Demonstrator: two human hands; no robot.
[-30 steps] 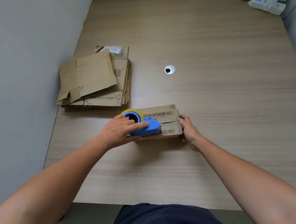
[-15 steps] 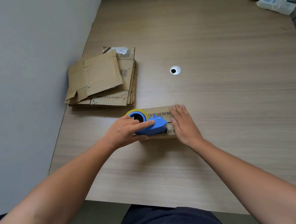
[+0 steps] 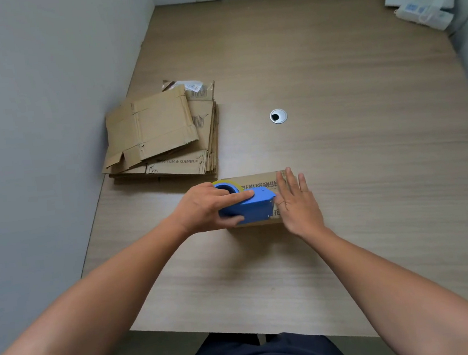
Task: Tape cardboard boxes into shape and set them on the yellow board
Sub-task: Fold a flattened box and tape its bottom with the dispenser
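Observation:
A small cardboard box with printed black characters lies on the wooden table in front of me. My left hand grips a blue tape dispenser with a yellow tape roll, held on top of the box. My right hand lies flat with straight fingers on the right end of the box top, right next to the dispenser's front. Most of the box top is hidden under the hands and the dispenser. No yellow board is in view.
A stack of flattened cardboard boxes lies at the table's left side against the grey wall. A round metal cable hole sits in the table middle. White devices occupy the far right corner. The table's near edge runs below my forearms.
My right hand moved from gripping the box's right end to lying flat on its top. The left hand keeps the dispenser on the box.

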